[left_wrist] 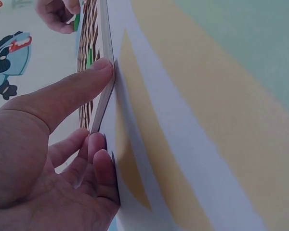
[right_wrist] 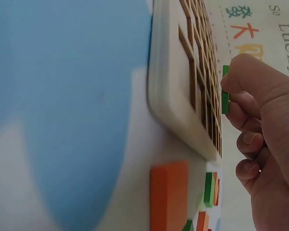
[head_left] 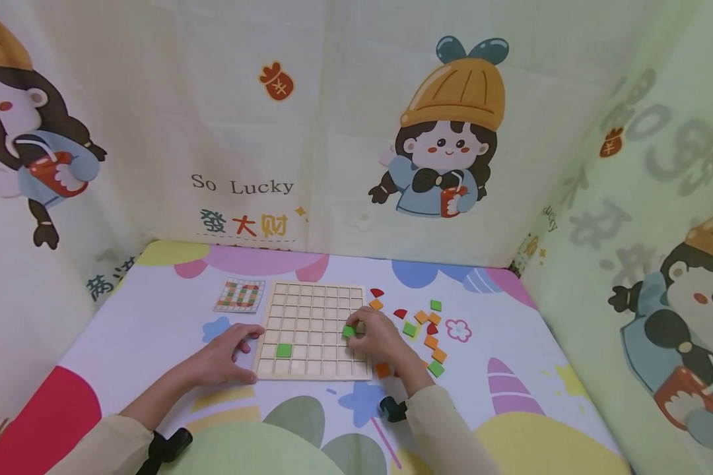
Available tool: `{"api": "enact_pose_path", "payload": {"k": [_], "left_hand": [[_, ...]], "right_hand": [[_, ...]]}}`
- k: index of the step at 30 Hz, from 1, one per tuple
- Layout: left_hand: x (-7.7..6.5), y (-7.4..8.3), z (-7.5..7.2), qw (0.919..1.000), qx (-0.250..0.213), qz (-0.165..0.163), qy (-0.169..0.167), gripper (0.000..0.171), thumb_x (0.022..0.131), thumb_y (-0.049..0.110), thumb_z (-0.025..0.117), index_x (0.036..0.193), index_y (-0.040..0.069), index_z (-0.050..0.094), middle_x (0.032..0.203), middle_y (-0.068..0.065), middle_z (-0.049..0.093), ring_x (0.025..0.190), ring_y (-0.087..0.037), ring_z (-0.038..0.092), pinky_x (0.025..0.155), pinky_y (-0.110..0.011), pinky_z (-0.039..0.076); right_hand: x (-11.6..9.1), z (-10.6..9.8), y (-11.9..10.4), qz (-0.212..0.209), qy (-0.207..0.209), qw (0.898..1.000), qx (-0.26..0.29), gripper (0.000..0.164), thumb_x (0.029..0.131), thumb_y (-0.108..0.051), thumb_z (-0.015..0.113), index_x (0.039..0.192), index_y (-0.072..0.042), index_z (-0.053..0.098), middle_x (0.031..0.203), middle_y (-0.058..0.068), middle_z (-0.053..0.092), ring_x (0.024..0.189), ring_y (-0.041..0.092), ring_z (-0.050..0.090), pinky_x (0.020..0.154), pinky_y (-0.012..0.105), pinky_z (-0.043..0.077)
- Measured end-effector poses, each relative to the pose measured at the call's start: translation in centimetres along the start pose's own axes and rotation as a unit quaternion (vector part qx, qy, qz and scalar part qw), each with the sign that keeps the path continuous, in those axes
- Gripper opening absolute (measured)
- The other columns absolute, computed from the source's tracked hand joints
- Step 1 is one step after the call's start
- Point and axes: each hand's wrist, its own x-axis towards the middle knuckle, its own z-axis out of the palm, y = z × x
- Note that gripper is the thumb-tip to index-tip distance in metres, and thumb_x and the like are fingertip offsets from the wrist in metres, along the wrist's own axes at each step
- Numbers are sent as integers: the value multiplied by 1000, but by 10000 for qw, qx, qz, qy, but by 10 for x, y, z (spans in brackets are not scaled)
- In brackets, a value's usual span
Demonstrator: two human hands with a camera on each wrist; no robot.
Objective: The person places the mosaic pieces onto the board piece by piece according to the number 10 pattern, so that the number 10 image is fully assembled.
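Note:
A wooden grid board (head_left: pixel 317 375) lies flat on the table, with one green square tile (head_left: pixel 284 350) in a cell toward its lower left. My left hand (head_left: pixel 228 356) touches the board's left side, thumb near the front corner and fingers farther up the edge. In the left wrist view, the thumb (left_wrist: pixel 82 86) lies straight against the board's edge. Above the right part of the grid, my right hand (head_left: pixel 380 336) pinches another green square tile (head_left: pixel 348 332) between thumb and forefinger. The right wrist view shows that green tile (right_wrist: pixel 225 90) held on edge, clear of the board.
Left of the board lies a small pattern card (head_left: pixel 240 294) with coloured squares. Loose orange tiles (head_left: pixel 430 342), green tiles (head_left: pixel 436 305) and red curved-edged pieces (head_left: pixel 400 313) are scattered right of the board. A printed cloth (head_left: pixel 344 132) hangs behind the table and at both sides.

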Motion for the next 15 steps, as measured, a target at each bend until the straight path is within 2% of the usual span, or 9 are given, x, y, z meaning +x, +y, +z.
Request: {"api": "enact_pose_path", "payload": {"k": [3,8,15], "left_hand": [[0,0,-1,10000,-14,67,-7,85,69,28,87,139,8,43,125,-8,47,97,-18,45,71,-20,40],[-1,-1,-2,9998,-45,196,9,85,69,27,87,139,6,43,125,-10,47,97,-19,46,71,-20,40],[-1,-1,-2,9998,-79,201,-52,85,69,28,87,140,7,42,126,-9,47,98,-20,45,71,-21,40]], "right_hand": [[6,3,-5,-179,17,9998,63,21,78,-18,70,99,-17,68,99,-5,62,90,12,54,83,28,49],[16,9,-15,-197,-23,9997,150,20,79,-20,71,98,-19,68,100,-6,62,90,11,53,82,27,49],[25,19,-27,-286,-84,9995,69,19,79,-20,72,98,-19,69,98,-7,61,88,10,53,82,24,48]]}}
